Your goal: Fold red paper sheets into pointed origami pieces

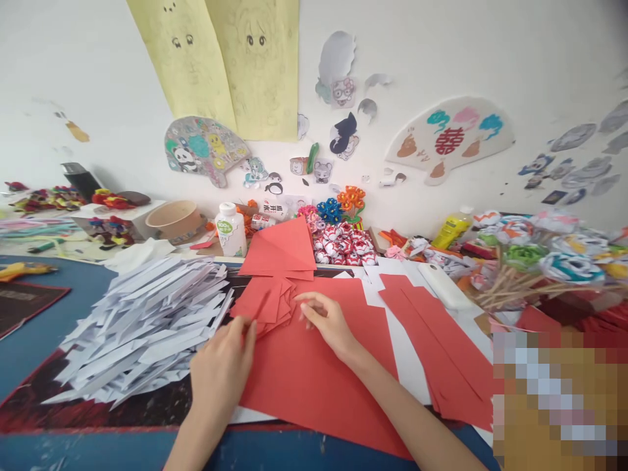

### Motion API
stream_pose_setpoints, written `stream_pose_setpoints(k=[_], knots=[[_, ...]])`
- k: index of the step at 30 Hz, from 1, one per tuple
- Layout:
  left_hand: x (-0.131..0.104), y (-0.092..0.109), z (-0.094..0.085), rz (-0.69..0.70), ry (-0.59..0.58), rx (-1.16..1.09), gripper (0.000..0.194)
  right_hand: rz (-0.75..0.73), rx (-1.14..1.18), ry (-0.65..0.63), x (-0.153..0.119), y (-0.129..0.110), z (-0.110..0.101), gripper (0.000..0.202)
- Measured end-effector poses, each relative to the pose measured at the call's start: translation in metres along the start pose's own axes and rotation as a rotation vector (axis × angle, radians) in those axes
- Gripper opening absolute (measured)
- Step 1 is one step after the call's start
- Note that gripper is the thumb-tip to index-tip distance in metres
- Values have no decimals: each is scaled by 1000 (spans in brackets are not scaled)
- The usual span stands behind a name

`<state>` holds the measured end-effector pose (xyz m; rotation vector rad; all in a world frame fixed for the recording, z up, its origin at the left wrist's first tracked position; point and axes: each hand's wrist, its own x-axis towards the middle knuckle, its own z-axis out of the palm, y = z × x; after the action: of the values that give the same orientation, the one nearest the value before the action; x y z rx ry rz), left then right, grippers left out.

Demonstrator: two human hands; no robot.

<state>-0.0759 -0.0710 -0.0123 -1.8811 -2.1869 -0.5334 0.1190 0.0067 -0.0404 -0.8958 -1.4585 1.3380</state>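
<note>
Low over the table, my left hand [220, 356] is pinched at the near-left corner of a small pile of red paper squares [262, 301]. Between its thumb and forefinger seems to be a thin piece of red paper, blurred against the same red behind. Just right of that pile hovers my right hand [331, 324], its fingers loosely curled and apart, with nothing visible in them. Beneath both lies a large red paper sheet [324, 379]. Behind the small squares rests a stack of larger red paper pieces [282, 248].
A big heap of folded white paper strips [147, 327] lies to the left. Long red strips [441, 353] are on the right, beside a white roll [444, 286]. Along the wall stand a white bottle [230, 232], a tape roll [174, 219], paper flowers [343, 242] and a yellow bottle [451, 227].
</note>
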Motion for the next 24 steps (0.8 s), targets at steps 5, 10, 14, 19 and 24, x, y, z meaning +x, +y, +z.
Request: stream_pose_setpoints(k=[5, 10, 14, 19, 24], knots=[[20, -26, -18, -119, 181, 214, 33, 20, -45, 3, 0, 4, 2, 27], [22, -16, -16, 29, 213, 219, 30, 49, -67, 39, 1, 5, 2, 24], [30, 4, -5, 269, 27, 166, 24, 40, -80, 55, 1, 6, 0, 23], [49, 27, 6, 338, -76, 214, 22, 38, -92, 91, 2, 4, -3, 22], [48, 36, 9, 309, -135, 284, 17, 37, -87, 105, 3, 2, -5, 22]])
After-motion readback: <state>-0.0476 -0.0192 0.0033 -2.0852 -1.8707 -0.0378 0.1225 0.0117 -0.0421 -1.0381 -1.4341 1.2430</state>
